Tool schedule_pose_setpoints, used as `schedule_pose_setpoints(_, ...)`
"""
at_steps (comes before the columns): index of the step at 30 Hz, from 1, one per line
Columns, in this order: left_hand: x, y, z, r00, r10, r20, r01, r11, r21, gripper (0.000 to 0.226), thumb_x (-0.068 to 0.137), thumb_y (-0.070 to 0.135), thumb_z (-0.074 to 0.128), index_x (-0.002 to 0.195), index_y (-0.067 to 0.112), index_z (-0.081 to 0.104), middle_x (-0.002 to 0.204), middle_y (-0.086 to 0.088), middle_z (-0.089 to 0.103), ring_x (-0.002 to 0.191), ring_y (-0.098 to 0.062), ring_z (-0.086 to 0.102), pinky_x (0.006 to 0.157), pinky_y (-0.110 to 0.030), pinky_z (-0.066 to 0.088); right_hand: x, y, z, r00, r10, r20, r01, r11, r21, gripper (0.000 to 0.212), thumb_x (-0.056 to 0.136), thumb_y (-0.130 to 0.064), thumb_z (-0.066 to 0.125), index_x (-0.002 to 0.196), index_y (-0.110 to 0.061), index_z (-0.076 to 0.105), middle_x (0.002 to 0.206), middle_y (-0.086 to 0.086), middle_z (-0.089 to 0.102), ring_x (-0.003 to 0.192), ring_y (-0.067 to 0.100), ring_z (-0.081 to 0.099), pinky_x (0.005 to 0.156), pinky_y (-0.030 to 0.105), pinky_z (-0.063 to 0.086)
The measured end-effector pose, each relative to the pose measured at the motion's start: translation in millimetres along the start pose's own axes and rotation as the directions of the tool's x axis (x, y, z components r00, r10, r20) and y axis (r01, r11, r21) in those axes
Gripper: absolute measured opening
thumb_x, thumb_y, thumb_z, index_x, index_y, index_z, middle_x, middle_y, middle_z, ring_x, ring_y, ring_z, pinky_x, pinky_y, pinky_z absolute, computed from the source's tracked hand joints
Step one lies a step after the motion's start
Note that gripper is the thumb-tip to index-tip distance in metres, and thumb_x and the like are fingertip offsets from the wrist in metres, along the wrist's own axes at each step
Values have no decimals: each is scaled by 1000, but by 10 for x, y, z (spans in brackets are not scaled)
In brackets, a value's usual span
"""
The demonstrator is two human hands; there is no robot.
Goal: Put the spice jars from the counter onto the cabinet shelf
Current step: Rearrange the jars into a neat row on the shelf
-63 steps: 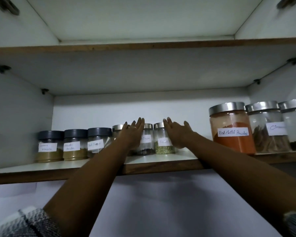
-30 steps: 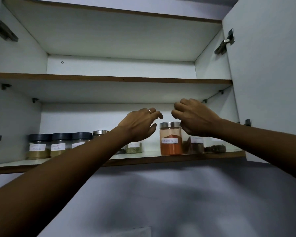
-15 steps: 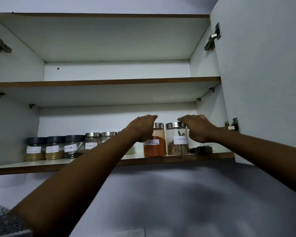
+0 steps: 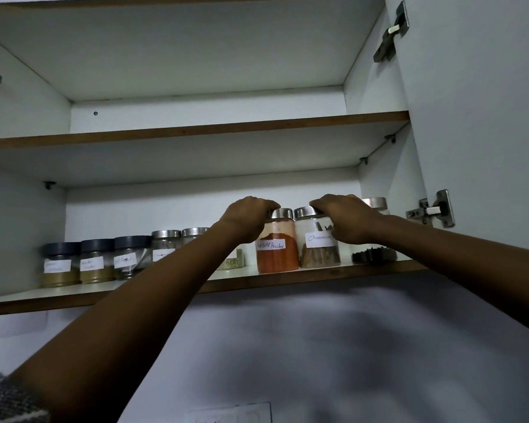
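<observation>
A row of labelled spice jars stands on the lower cabinet shelf [image 4: 318,274]. My left hand [image 4: 246,219] grips the left side and steel lid of the red chilli powder jar [image 4: 277,251]. My right hand [image 4: 347,219] is closed over the lid and right side of the cinnamon jar [image 4: 316,248] beside it. Both jars rest upright on the shelf, touching each other. A third steel-lidded jar [image 4: 376,206] with dark contents stands at the far right, partly hidden by my right wrist.
Three dark-lidded jars [image 4: 95,261] and steel-lidded small jars [image 4: 165,242] fill the shelf's left half. The upper shelf [image 4: 196,129] holds nothing visible. The open cabinet door [image 4: 486,102] with hinges hangs at the right. A white wall lies below.
Both hands left the small middle jars, swung right, and now close on the chilli and cinnamon jars. The view has pulled back and tilted upward.
</observation>
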State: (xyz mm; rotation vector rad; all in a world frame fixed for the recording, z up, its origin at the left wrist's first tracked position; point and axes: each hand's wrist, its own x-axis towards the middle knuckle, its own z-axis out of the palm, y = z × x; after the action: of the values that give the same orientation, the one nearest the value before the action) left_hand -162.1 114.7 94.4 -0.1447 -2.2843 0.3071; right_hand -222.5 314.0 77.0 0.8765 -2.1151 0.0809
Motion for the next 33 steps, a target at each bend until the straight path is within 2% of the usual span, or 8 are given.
schedule_pose_setpoints(7, 99, -182, 201, 999, -17, -46, 17, 1000, 11, 42, 95, 2, 44, 132, 20, 55, 121, -6, 66, 110, -26, 59, 86, -34, 46, 164, -116, 156, 1000, 10, -11, -10, 1000, 4, 52, 81, -2, 56, 131, -10, 45, 131, 10, 51, 118, 28, 49, 84, 28, 37)
schedule_pose_setpoints(10, 162, -272, 325, 996, -32, -79, 33, 999, 6, 39, 96, 5, 45, 129, 20, 58, 121, -7, 66, 110, -28, 60, 87, -34, 47, 265, -155, 263, 1000, 12, -19, -12, 1000, 12, 57, 83, -3, 56, 137, -11, 41, 135, 11, 49, 122, 29, 47, 91, 32, 39)
schedule_pose_setpoints(13, 212, -350, 448, 994, -62, -94, 58, 997, -46, 38, 97, 9, 45, 133, 20, 54, 128, -7, 63, 116, -27, 58, 92, -35, 46, 367, -180, 362, 1000, 8, -27, -8, 1000, 1, 54, 83, -4, 56, 135, -11, 42, 133, 12, 50, 121, 30, 47, 92, 35, 40)
schedule_pose_setpoints(22, 421, -603, 800, 988, -124, -95, 107, 979, -174, 34, 98, 18, 49, 130, 21, 57, 130, -6, 62, 116, -26, 58, 90, -36, 48, 694, -203, 780, 999, 25, -32, -26, 999, -21, 55, 82, 0, 57, 135, -7, 43, 133, 15, 49, 120, 33, 47, 93, 38, 41)
schedule_pose_setpoints(26, 530, -700, 965, 987, -138, -79, 122, 977, -177, 34, 98, 17, 48, 131, 20, 56, 130, -7, 61, 116, -26, 58, 89, -35, 47, 859, -188, 966, 999, 35, -31, -35, 999, -19, 57, 81, -1, 58, 135, -8, 43, 133, 14, 49, 119, 32, 48, 91, 36, 42)
schedule_pose_setpoints(33, 708, -849, 1142, 991, -133, 17, 134, 986, -95, 37, 100, 22, 43, 136, 25, 49, 137, -6, 55, 124, -28, 51, 98, -39, 45, 1110, -136, 1199, 999, 45, 22, -44, 999, -28, 46, 83, -4, 58, 128, -6, 47, 129, 14, 49, 117, 33, 50, 89, 35, 43)
